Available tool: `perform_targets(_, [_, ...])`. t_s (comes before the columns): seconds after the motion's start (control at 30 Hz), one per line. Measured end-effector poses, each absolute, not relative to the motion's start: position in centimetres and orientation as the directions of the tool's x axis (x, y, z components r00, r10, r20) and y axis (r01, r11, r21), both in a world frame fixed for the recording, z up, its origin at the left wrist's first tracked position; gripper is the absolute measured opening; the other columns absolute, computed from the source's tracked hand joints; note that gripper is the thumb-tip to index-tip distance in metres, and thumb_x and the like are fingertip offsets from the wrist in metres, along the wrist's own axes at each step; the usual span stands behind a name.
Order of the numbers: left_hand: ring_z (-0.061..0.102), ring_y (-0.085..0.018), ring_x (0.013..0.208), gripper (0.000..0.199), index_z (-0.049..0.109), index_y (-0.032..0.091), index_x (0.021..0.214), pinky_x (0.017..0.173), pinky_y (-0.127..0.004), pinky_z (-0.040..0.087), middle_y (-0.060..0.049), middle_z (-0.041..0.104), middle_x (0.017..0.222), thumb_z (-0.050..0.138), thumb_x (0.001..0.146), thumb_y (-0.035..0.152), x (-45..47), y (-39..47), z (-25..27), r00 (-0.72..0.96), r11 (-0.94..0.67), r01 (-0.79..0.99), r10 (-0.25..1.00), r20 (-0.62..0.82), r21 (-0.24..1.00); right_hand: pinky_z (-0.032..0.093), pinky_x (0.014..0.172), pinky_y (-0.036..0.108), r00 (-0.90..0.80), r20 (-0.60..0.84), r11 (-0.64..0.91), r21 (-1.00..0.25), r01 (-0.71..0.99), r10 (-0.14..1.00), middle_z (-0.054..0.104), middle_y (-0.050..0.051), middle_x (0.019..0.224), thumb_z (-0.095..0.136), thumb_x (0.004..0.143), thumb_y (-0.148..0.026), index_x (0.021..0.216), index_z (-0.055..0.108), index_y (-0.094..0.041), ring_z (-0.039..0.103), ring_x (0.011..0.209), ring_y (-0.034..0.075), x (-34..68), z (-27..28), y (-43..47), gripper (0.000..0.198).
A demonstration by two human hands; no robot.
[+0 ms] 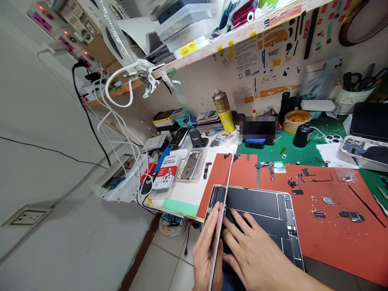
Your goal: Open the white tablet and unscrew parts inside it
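At the near edge of the worktop (194, 194), an opened tablet body (253, 202) lay partly over an orange mat (321, 238), its black inner cells facing up. A thin panel (229, 169) stood on edge above the left part of the tablet body, seen nearly edge-on, its long axis running away from the person. The left hand (203, 244) was the nearer to that panel: its grip was closed on it, fingers flat along the outer face, with what looked like the thumb on the inner one. The right hand (253, 240) reached over the tablet body from its near right side, fingers slightly spread and pointing leftward to the foot of the panel; whether this grip pinched anything there could not be told. The panel thus rose between the two hands. Small parts were scattered on the mat to the right of the tablet body; beyond its far left corner lay a phone housing (190, 165), and past its far edge stood a spray can (224, 111).
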State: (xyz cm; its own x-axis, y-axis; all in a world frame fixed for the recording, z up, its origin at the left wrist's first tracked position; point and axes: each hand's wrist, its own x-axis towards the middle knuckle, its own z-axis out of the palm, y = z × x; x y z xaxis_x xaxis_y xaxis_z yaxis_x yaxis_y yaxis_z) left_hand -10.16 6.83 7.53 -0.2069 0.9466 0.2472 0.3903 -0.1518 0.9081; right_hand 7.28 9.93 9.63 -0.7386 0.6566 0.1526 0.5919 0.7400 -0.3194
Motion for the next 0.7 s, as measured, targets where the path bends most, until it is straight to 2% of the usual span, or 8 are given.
perform_targets(0.2, [0.061,-0.028,0.145,0.044,0.067,0.028,0.148,0.126,-0.044,0.048,-0.008,0.067,0.153,0.051,0.109,0.041,-10.2,6.7,7.7,-0.141,-0.172,0.389,0.960,0.243,0.905,0.051,0.118,0.062,-0.735,0.182,0.748,-0.308,0.588,0.653,0.047,0.015,0.166,0.028,0.115,-0.043,0.142,0.063,-0.011,0.044,0.154,0.042,7.3,9.5,10.0,0.054])
perform_targets(0.4, [0.061,-0.030,0.145,0.046,0.065,0.028,0.151,0.125,-0.046,0.049,-0.009,0.065,0.154,0.047,0.110,0.040,-10.3,6.6,7.7,-0.104,-0.225,0.398,0.952,0.288,0.889,0.052,0.116,0.062,-0.727,0.193,0.745,-0.294,0.598,0.659,0.047,0.015,0.167,0.029,0.115,-0.043,0.140,0.063,-0.012,0.045,0.153,0.043,7.4,9.4,10.0,0.053])
perform_targets(0.53, [0.058,-0.029,0.148,0.046,0.062,0.030,0.153,0.127,-0.045,0.046,-0.007,0.061,0.159,0.048,0.110,0.039,-10.4,6.5,7.5,-0.099,-0.198,0.407,0.961,0.259,0.892,0.053,0.114,0.056,-0.685,0.291,0.744,-0.261,0.615,0.668,0.053,0.014,0.162,0.032,0.114,-0.043,0.132,0.066,-0.014,0.051,0.150,0.038,7.3,9.0,9.8,0.049])
perform_targets(0.7, [0.061,-0.029,0.145,0.046,0.065,0.029,0.150,0.123,-0.043,0.050,-0.008,0.063,0.156,0.048,0.110,0.044,-10.2,6.7,8.1,-0.111,-0.202,0.396,0.958,0.265,0.896,0.053,0.109,0.048,-0.595,0.418,0.715,-0.239,0.657,0.687,0.065,0.015,0.150,0.042,0.112,-0.047,0.126,0.070,-0.014,0.062,0.140,0.033,6.9,8.3,9.3,0.045])
